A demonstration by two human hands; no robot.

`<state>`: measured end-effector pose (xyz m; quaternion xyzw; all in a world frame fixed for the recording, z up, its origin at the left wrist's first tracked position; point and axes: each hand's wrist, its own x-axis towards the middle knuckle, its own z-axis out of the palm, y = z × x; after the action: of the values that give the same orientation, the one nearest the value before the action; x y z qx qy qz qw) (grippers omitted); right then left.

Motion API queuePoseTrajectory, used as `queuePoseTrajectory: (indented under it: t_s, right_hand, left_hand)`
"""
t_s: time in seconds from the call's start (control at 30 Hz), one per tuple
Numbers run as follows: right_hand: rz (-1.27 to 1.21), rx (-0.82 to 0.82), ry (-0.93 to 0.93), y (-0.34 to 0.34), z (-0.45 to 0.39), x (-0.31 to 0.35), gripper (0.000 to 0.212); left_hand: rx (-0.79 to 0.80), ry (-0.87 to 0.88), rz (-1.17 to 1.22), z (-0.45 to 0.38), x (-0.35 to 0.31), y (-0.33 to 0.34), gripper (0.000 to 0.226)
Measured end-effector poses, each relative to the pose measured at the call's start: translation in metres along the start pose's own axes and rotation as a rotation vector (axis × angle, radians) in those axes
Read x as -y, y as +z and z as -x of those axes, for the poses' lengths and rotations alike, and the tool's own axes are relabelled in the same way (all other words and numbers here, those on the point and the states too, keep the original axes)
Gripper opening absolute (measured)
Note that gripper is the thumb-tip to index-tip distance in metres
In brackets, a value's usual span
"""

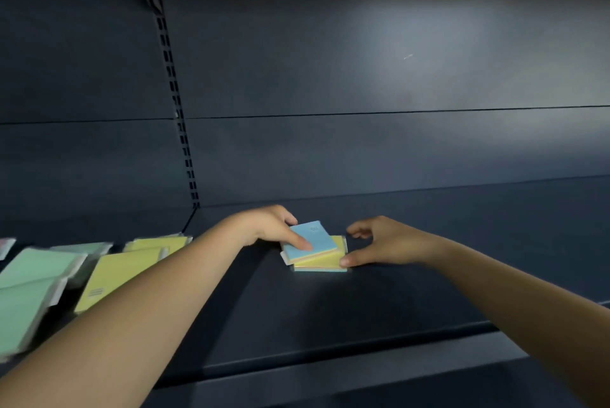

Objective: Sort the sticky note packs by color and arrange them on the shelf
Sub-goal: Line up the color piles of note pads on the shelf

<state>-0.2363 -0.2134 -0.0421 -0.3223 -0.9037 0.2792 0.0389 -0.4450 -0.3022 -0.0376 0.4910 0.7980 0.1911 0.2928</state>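
A small pile of sticky note packs lies mid-shelf on the dark shelf [363, 302]. Its top pack is blue [315, 237] and sits askew over a yellow pack [331, 257], with another blue edge at the bottom. My left hand [270, 226] grips the blue top pack, thumb on its near-left corner. My right hand [379, 242] has its thumb against the yellow pack's right corner, and its fingers are curled above the pile's far right side. At the left lie yellow packs [112, 272] and green packs [29, 285].
The dark back panel [363, 150] rises right behind the pile. A slotted upright [185, 143] divides the bays at the left. The shelf's front lip [330, 354] runs below my forearms. A further pack edge [5, 247] shows at the far left.
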Motion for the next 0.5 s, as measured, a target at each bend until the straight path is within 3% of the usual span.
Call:
queuePoseTrajectory:
  t_s: [0.1,0.17,0.27,0.5]
  right_hand:
    - [0.019,0.039,-0.042,0.001,-0.010,0.000,0.087]
    - [0.062,0.053,-0.052,0.001,-0.017,0.001,0.077]
    - [0.054,0.116,-0.060,-0.001,-0.026,0.005,0.055]
    - [-0.165,0.145,0.010,-0.006,-0.033,0.013,0.046]
  left_hand:
    - [0.013,-0.058,0.108,0.004,0.004,-0.007,0.030]
    - [-0.040,-0.108,0.173,0.009,0.014,-0.013,0.018]
    - [-0.133,-0.183,0.314,0.020,0.031,-0.022,0.020]
    - [-0.357,-0.245,0.693,0.047,0.050,-0.029,0.033]
